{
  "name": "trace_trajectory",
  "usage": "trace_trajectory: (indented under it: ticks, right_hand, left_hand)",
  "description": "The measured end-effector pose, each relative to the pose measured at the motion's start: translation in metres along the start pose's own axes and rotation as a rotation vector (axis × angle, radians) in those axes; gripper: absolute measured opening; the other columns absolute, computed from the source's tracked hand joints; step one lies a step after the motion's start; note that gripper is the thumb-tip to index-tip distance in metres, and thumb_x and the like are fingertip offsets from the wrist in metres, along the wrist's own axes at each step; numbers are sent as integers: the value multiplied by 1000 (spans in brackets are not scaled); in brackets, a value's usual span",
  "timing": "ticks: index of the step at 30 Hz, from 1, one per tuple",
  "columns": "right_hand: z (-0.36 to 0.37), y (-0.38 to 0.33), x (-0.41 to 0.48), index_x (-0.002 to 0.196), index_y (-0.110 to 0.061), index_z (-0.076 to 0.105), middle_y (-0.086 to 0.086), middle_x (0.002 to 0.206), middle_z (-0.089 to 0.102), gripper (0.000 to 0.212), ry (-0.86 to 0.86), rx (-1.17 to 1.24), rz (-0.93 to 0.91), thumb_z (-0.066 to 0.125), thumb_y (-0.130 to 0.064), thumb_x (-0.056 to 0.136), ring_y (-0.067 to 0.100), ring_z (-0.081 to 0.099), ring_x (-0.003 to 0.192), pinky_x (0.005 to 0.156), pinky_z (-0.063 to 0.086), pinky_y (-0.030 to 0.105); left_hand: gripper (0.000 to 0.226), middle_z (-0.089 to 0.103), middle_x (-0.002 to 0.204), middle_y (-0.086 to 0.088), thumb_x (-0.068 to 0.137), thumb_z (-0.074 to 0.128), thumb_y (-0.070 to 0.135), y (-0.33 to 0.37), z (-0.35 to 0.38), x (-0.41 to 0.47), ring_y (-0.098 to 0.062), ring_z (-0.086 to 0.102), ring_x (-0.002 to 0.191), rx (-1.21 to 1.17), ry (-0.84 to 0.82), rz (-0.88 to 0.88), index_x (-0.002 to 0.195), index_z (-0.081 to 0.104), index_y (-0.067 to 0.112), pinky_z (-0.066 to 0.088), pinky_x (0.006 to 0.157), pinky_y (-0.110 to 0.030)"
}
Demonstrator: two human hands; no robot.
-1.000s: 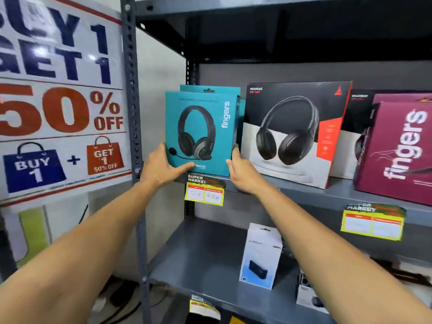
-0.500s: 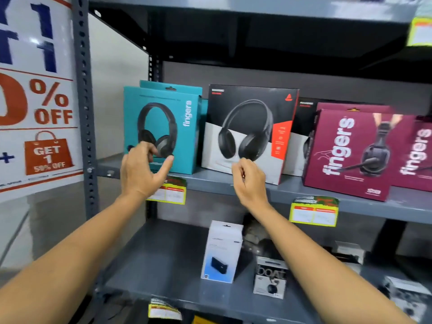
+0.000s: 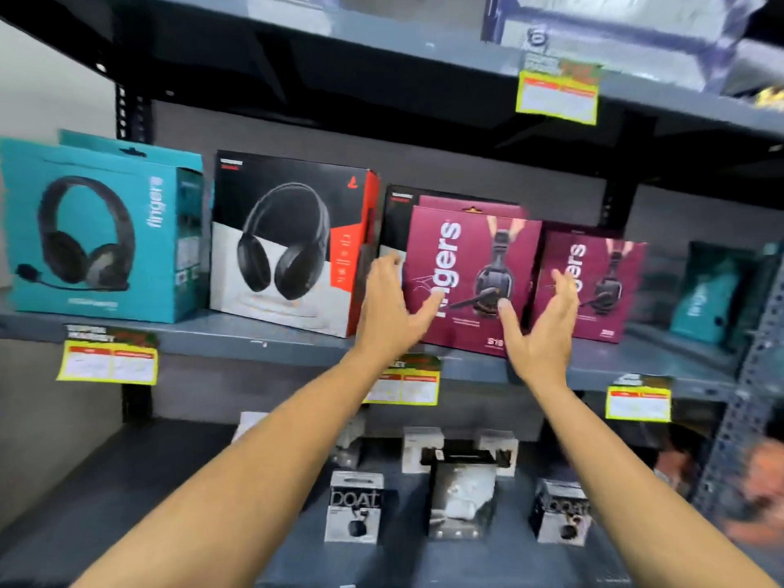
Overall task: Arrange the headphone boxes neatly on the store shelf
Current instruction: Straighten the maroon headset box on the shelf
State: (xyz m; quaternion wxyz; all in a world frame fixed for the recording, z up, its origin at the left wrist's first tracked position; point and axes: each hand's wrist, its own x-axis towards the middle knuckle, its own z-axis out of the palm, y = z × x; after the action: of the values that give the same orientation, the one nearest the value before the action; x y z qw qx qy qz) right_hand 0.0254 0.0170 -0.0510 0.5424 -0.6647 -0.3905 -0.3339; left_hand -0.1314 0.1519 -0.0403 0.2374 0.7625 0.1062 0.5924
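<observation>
Headphone boxes stand in a row on the grey middle shelf point(image 3: 263, 339). From the left: a teal box point(image 3: 97, 231), a black, white and orange box point(image 3: 292, 244), a maroon box point(image 3: 471, 273) at the shelf's front, and a second maroon box point(image 3: 594, 286) to its right. My left hand point(image 3: 392, 303) is open at the front maroon box's left edge. My right hand point(image 3: 545, 324) is open in front of its right edge. Neither hand grips it. Another black box stands behind the maroon one, mostly hidden.
A teal pouch-like pack point(image 3: 704, 299) sits at the far right of the shelf. Yellow price tags point(image 3: 108, 362) hang from the shelf edges. The lower shelf holds several small earbud boxes point(image 3: 354, 507). A perforated upright post point(image 3: 738, 409) stands on the right.
My view has swung right. Both hands have left the teal box and moved right, and now frame the front maroon box with fingers spread.
</observation>
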Motion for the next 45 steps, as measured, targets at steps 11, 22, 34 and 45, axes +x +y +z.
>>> trace_trajectory:
  ticks: [11, 22, 34, 45]
  right_hand:
    - [4, 43, 24, 153, -20, 10, 6, 158, 27, 94, -424, 221, 342, 35, -76, 82, 28, 27, 142, 106, 23, 36]
    - [3, 48, 30, 154, -22, 9, 0, 160, 19, 100, -436, 263, 370, 30, -83, 77, 23, 17, 146, 113, 16, 45]
    - [-96, 129, 50, 154, -18, 14, -1, 160, 20, 81, -503, 177, 313, 34, -65, 91, 14, 20, 145, 119, 14, 40]
    - [-163, 215, 95, 150, -22, 26, 6, 147, 45, 61, -495, 158, 359, 34, -52, 98, 20, 46, 128, 109, 33, 37]
  left_hand:
    - [67, 69, 109, 6, 70, 65, 71, -29, 37, 12, -11, 66, 97, -30, -26, -230, 116, 57, 23, 55, 84, -33]
    - [66, 64, 107, 3, 77, 58, 70, -26, 37, 8, -13, 62, 93, 76, 55, -139, 119, 57, 19, 56, 79, -37]
    - [68, 74, 102, 8, 73, 69, 66, 33, 116, -3, -11, 70, 85, 197, -158, 130, 122, 56, 21, 44, 68, -19]
    - [72, 68, 121, -6, 80, 70, 56, 76, 238, -4, -25, 66, 105, 140, -295, 23, 132, 46, 14, 54, 88, -41]
